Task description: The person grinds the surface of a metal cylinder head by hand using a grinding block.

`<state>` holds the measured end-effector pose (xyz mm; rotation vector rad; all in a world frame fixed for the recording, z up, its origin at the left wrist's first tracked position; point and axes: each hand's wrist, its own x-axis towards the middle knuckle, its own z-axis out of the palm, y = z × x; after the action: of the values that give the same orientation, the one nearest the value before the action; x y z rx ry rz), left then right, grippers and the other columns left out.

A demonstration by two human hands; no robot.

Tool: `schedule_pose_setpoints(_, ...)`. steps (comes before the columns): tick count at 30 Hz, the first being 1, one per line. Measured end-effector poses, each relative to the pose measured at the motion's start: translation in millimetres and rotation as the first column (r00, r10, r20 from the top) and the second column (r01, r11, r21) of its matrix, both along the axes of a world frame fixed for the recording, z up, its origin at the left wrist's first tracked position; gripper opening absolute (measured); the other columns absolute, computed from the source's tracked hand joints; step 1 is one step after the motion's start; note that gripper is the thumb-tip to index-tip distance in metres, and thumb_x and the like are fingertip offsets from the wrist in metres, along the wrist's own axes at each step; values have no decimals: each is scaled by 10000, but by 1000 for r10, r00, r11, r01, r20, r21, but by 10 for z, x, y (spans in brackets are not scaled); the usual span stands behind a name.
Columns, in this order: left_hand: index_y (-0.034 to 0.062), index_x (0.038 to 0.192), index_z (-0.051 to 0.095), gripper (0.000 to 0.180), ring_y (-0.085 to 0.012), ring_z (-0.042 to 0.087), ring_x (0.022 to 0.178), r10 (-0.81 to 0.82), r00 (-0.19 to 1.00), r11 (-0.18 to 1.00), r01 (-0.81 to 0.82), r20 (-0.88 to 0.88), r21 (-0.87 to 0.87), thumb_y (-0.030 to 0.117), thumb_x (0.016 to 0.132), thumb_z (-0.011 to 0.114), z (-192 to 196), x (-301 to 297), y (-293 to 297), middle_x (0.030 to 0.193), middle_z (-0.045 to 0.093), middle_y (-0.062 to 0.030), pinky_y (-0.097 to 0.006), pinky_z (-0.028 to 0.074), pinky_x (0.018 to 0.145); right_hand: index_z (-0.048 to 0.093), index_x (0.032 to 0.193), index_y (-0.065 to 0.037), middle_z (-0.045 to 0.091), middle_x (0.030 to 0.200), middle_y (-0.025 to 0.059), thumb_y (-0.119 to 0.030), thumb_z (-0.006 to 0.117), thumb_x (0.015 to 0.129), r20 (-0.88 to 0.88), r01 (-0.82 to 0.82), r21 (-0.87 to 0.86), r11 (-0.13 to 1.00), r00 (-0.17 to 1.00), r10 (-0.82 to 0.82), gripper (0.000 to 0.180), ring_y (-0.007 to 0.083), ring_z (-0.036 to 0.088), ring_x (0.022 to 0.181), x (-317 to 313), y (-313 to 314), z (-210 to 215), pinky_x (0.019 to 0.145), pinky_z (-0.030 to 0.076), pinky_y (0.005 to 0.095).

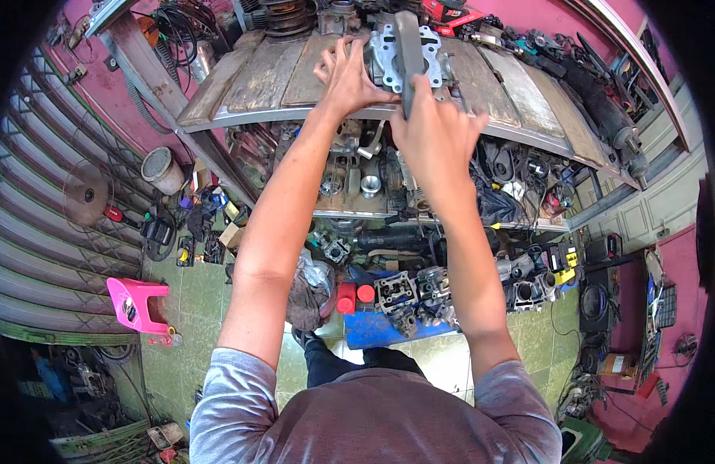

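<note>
A grey metal engine casting (387,60) with a flat, bolt-holed face sits at the front edge of the wooden bench. Across its middle lies a long flat grey file (408,50), slightly smeared by motion and pointing away from me. My right hand (436,131) grips the near end of this file, index finger stretched along it. On the casting's left side is my left hand (348,81), fingers spread and bent. Its thumb reaches the casting's near left corner; whether the fingers press on the bench cannot be seen.
The plank bench top (311,73) has a metal front rail. Stacked rings (286,17) and a red box (454,17) stand behind. Engine parts crowd the shelf (349,203) below and a blue floor tray (369,329). A pink stool (137,301) is at left, a black cylinder (597,108) at right.
</note>
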<state>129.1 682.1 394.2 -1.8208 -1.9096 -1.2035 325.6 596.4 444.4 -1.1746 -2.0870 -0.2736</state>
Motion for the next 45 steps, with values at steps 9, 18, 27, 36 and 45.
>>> schedule_pose_setpoints(9,146,1487,431,1286,-443,311,1372,7,1000,1000,-7,-11,-26,488,383,995,74,82,43,1500,361,-196,-657,217,1064,608,1277,-113,722,799,181,-257,722,854,-60,24,9,1000,998,-23,461,409,712,781,110,263,63,941,363,700)
schedule_pose_setpoints(18,148,1503,414,1299,-436,305,1382,-6,1000,1000,6,2,-17,473,389,999,82,104,19,1496,364,-178,-660,216,1071,605,1270,-69,700,697,141,-199,729,817,-78,72,125,990,995,-63,487,358,728,830,272,340,-13,974,314,731)
schedule_pose_setpoints(27,136,1494,410,1281,-439,306,1374,45,999,997,-45,-3,-70,475,407,996,94,89,-28,1487,370,-197,-643,237,1056,609,1275,-109,715,735,150,-213,757,797,-169,15,171,985,986,15,511,356,708,763,556,51,-338,939,352,587)
schedule_pose_setpoints(36,140,1498,411,1285,-432,321,1351,56,998,996,-58,-39,-68,502,412,993,98,56,-26,1488,364,-203,-639,240,1047,633,1277,-123,754,920,204,-263,746,821,-299,-58,-102,993,954,25,490,370,729,916,674,209,-321,986,402,543)
schedule_pose_setpoints(45,131,1481,429,1284,-419,320,1351,49,998,998,-51,-49,-46,516,393,992,96,73,47,1460,381,-186,-649,234,1052,628,1298,-106,747,940,227,-317,717,858,-343,-101,-187,977,939,31,496,391,714,941,770,375,-291,962,430,486)
